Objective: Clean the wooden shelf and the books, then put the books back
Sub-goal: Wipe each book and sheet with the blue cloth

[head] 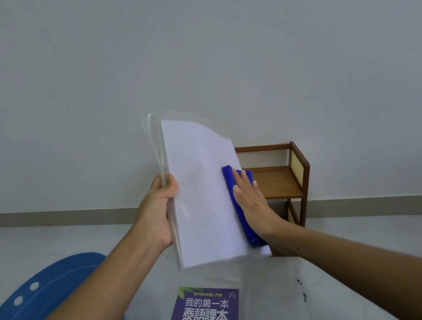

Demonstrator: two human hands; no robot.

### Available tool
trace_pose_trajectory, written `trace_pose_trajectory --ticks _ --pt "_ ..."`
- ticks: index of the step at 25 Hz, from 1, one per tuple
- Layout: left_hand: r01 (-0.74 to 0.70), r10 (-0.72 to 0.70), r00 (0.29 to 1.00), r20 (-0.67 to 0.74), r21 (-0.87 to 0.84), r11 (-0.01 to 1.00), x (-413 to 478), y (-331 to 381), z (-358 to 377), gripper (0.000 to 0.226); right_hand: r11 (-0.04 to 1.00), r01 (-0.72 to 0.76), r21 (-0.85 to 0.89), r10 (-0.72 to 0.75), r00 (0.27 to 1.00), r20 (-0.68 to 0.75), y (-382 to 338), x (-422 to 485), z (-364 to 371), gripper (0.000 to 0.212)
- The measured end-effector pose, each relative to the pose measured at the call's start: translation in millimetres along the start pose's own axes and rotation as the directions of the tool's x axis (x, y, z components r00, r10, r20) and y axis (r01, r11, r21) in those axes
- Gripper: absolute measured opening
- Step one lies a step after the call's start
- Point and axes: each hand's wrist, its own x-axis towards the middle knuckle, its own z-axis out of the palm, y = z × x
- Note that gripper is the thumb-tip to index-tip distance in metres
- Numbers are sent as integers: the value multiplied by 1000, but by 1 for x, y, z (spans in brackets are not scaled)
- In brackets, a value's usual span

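The left grip (157, 212) curls round the left edge of a white book (200, 189) in a clear cover, holding it upright. The right grip (252, 203), fingers straight, presses a blue cloth (230, 176) flat on its face. The wooden shelf (277, 182) stands at 3 o'clock behind it; a purple book (207, 318) lies on the floor (355, 242) at 6 o'clock

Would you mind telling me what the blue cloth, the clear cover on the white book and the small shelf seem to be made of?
The blue cloth looks like soft, matte plush fabric, probably microfibre: it folds thickly. The cover on the white book seems clear glossy plastic film, see-through with glare. The shelf appears smooth, satin-finished brown wood; its side panel looks like woven cane.
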Motion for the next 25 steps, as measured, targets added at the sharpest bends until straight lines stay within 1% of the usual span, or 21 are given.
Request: trace_pose_trajectory --ticks 2,3,7,9,11,13,15,17,18,20,22,23,24,25 --pt "28 -29 999 37 33 999 0 -1 0 23 999 41 7 -41 999 -36 -8 2 3 52" --pt "35 -37 998 51 42 999 0 -2 0 26 996 91 1 -90 995 -39 -10 1 6 52" --pt "25 -37 991 125 97 995 -4 -5 2 25 943 297 -146 -305 952 -34 -13 7 8 49" --pt "25 -53 981 186 147 989 -6 -5 5 23 933 314 -174 -335 937 -102 -14 18 -1 49" --pt "26 -72 969 236 192 981 -8 -4 8 25 948 274 -162 -302 933 -194 -11 33 -12 47" --pt "23 -83 965 250 234 972 -10 -2 10 29 973 189 -130 -220 930 -294 -4 42 -22 49" --pt "10 -81 964 255 268 963 -11 -1 11 30 999 46 -15 -48 926 -374 6 46 -26 51" --pt "-12 -64 962 265 277 961 -11 0 12 29 985 -122 123 159 916 -368 20 45 -22 55" --pt "-22 -54 963 265 277 961 -10 -1 12 27 967 -171 187 227 913 -339 25 43 -18 59" --pt "-30 -48 961 271 277 961 -9 -1 12 26 897 -231 377 345 899 -271 32 42 -12 63" --pt "-30 -54 959 278 289 957 -8 -2 12 25 770 -286 570 481 847 -225 35 41 -15 55" --pt "-27 -58 960 274 298 954 -8 -2 11 24 708 -334 622 556 807 -199 36 39 -18 47" --pt "-22 -63 962 264 305 952 -8 -3 10 24 673 -393 626 622 760 -191 38 36 -22 38" --pt "-17 -64 966 249 312 950 -7 -3 8 25 667 -439 602 664 716 -214 42 35 -25 32"
